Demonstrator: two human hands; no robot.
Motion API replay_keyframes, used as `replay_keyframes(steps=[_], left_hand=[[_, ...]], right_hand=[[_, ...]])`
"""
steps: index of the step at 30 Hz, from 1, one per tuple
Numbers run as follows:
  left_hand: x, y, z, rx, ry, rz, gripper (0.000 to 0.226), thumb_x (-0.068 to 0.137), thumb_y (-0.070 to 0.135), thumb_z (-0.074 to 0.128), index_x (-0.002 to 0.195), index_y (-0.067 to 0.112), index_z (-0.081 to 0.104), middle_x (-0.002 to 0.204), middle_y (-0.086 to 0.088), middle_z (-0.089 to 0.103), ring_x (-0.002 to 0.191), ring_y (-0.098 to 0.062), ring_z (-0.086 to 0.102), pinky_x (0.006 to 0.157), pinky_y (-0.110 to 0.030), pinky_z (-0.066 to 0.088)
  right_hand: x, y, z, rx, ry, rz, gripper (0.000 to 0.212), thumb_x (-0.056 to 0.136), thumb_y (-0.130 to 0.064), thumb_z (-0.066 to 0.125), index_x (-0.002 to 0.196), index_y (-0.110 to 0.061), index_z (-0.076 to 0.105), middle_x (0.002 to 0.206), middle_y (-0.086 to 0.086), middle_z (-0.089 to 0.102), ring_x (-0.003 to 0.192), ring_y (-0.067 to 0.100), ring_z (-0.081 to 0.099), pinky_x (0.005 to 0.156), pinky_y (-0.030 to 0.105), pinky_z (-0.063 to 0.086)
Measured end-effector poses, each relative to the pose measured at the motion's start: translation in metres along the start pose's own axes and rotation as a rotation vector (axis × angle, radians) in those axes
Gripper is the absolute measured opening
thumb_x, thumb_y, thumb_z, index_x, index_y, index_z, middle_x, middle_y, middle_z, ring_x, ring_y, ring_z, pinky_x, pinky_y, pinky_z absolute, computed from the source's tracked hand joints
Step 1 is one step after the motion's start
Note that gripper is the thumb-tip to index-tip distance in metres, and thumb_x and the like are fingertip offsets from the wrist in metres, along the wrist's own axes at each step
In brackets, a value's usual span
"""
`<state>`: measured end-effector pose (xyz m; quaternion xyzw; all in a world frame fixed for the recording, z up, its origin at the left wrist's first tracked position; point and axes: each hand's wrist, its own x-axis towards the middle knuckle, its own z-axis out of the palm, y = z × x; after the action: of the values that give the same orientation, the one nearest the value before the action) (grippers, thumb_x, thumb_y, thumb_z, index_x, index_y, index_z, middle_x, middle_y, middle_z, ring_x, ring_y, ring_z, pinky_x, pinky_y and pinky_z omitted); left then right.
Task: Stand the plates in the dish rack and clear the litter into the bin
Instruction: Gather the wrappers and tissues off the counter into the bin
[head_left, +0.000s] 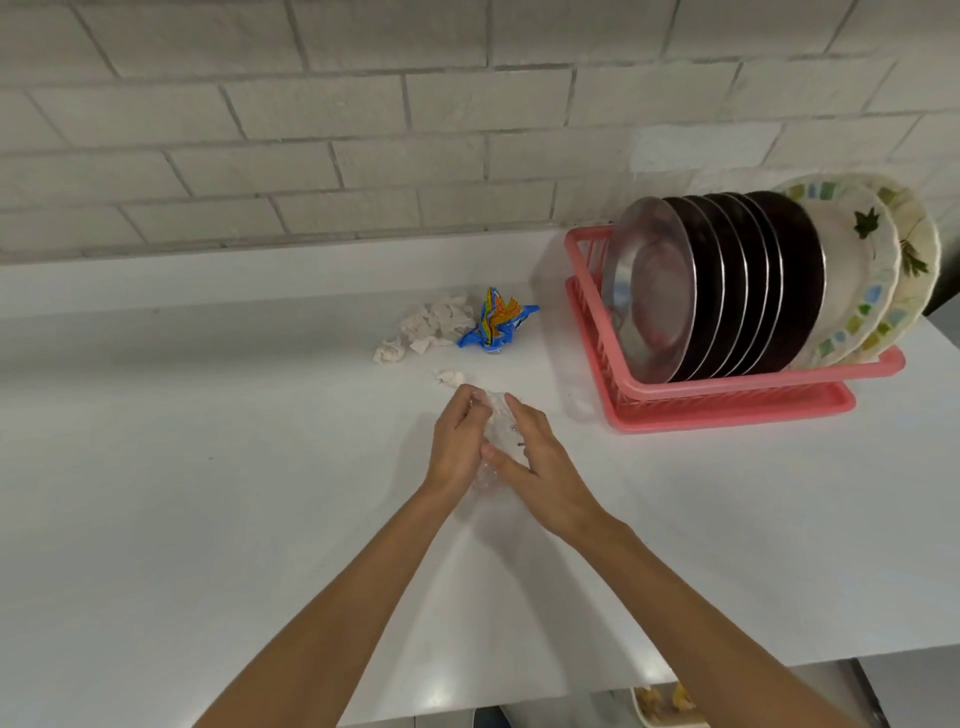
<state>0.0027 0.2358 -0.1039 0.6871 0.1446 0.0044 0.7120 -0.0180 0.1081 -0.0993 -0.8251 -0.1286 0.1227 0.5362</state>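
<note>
Pink dish rack (727, 413) is sitting at the right end of the counter (208, 467), close to the wall. It's holding a full row of plates: 1 steel plate (649, 291) at the front, a run of dark plates (795, 260) with silver rims behind it, 2 pale patterned plates (841, 244) at the back. All are standing on edge, leaning back to the right, faces pointing left toward the litter. The row is running roughly left to right.

Both hands are working mid-counter on 1 piece of clear plastic wrap (497, 439). Left hand (457, 441) is curling its fingers round the far end, right hand (540, 467) is clamping thumb and fingers on the other side, so both are gripping it. The wrap is crumpled, with its long axis running away from the person, near end trailing toward the wrists.

Rest of the litter is lying loose on the counter beyond the hands: a cluster of white paper scraps (431, 322), a blue and orange wrapper (496, 322) touching its right side, 1 stray scrap (449, 376) just past the fingertips, 1 pale bit (579, 405) just beside the rack's near-left corner.

Counter is plain glossy white. Wall (311, 130) is showing white brick-pattern tile
</note>
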Motion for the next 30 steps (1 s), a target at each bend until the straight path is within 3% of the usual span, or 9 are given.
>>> replay_keyframes(steps=[4, 8, 12, 16, 21, 24, 26, 28, 30], left_hand=[[-0.013, 0.013, 0.009, -0.578, -0.141, -0.361, 0.03, 0.093, 0.015, 0.044, 0.084, 0.008, 0.072, 0.084, -0.01, 0.07, 0.076, -0.021, 0.069, 0.063, -0.03, 0.056], [-0.023, 0.009, 0.01, -0.716, -0.273, -0.445, 0.041, 0.101, 0.019, 0.035, 0.098, 0.006, 0.073, 0.099, -0.013, 0.073, 0.091, -0.022, 0.071, 0.081, -0.032, 0.055], [-0.028, 0.01, 0.012, -0.651, -0.231, -0.405, 0.03, 0.102, 0.013, 0.04, 0.114, 0.001, 0.064, 0.108, -0.016, 0.072, 0.1, -0.024, 0.07, 0.085, -0.032, 0.056], [-0.041, 0.008, 0.021, -0.431, -0.132, -0.189, 0.031, 0.098, 0.006, 0.046, 0.109, 0.018, 0.073, 0.107, -0.009, 0.074, 0.105, -0.024, 0.069, 0.083, -0.03, 0.056], [-0.052, 0.0, 0.009, 0.09, -0.022, 0.098, 0.039, 0.09, 0.015, 0.066, 0.126, 0.031, 0.063, 0.111, 0.013, 0.068, 0.098, -0.006, 0.068, 0.076, -0.025, 0.059], [-0.051, 0.001, 0.004, 0.264, -0.014, 0.221, 0.045, 0.08, 0.03, 0.08, 0.121, 0.033, 0.064, 0.116, 0.016, 0.058, 0.096, 0.001, 0.064, 0.078, -0.018, 0.055], [-0.048, 0.005, 0.003, 0.213, 0.002, 0.242, 0.039, 0.078, 0.02, 0.081, 0.114, 0.029, 0.068, 0.11, 0.013, 0.062, 0.09, -0.003, 0.066, 0.073, -0.028, 0.059], [-0.045, 0.009, 0.003, 0.176, -0.003, 0.227, 0.035, 0.078, 0.008, 0.078, 0.103, 0.03, 0.071, 0.1, 0.011, 0.066, 0.085, -0.007, 0.068, 0.062, -0.035, 0.061], [-0.041, 0.011, 0.004, 0.185, 0.001, 0.217, 0.029, 0.078, 0.005, 0.074, 0.091, 0.03, 0.072, 0.089, 0.009, 0.07, 0.079, -0.009, 0.069, 0.058, -0.032, 0.06]], right_hand=[[0.005, 0.003, 0.006, 0.032, 0.134, -0.018, 0.061, 0.094, -0.037, 0.06, 0.147, -0.028, 0.032, 0.141, -0.013, 0.035, 0.118, -0.001, 0.05, 0.091, 0.004, 0.039], [0.012, 0.011, 0.002, -0.023, 0.274, -0.144, 0.042, 0.093, -0.027, 0.061, 0.132, -0.031, 0.046, 0.123, -0.01, 0.046, 0.106, -0.007, 0.052, 0.085, 0.003, 0.038], [0.022, 0.02, -0.01, -0.087, 0.25, -0.183, 0.037, 0.094, -0.019, 0.054, 0.128, -0.031, 0.051, 0.116, -0.009, 0.057, 0.1, 0.001, 0.058, 0.082, 0.012, 0.045], [0.03, 0.017, -0.008, -0.007, 0.273, -0.115, 0.031, 0.097, -0.021, 0.051, 0.126, -0.032, 0.056, 0.104, -0.01, 0.065, 0.089, 0.005, 0.064, 0.078, 0.015, 0.05], [0.037, 0.006, -0.013, 0.306, 0.322, 0.143, 0.015, 0.095, -0.011, 0.052, 0.087, -0.008, 0.064, 0.071, -0.005, 0.064, 0.062, 0.011, 0.06, 0.061, 0.025, 0.048], [0.037, -0.001, -0.018, 0.405, 0.25, 0.272, 0.016, 0.087, -0.007, 0.055, 0.074, 0.002, 0.058, 0.055, 0.001, 0.047, 0.047, 0.012, 0.044, 0.046, 0.022, 0.036], [0.033, -0.007, -0.019, 0.377, 0.176, 0.344, 0.016, 0.084, -0.008, 0.051, 0.071, -0.002, 0.057, 0.051, 0.001, 0.042, 0.041, 0.014, 0.04, 0.039, 0.018, 0.031], [0.031, -0.012, -0.019, 0.34, 0.133, 0.366, 0.025, 0.088, -0.015, 0.047, 0.074, 0.001, 0.061, 0.049, 0.004, 0.047, 0.038, 0.017, 0.045, 0.038, 0.019, 0.035], [0.031, -0.018, -0.018, 0.345, 0.098, 0.381, 0.039, 0.095, -0.03, 0.046, 0.081, 0.0, 0.067, 0.051, 0.009, 0.059, 0.038, 0.022, 0.052, 0.041, 0.025, 0.043]])
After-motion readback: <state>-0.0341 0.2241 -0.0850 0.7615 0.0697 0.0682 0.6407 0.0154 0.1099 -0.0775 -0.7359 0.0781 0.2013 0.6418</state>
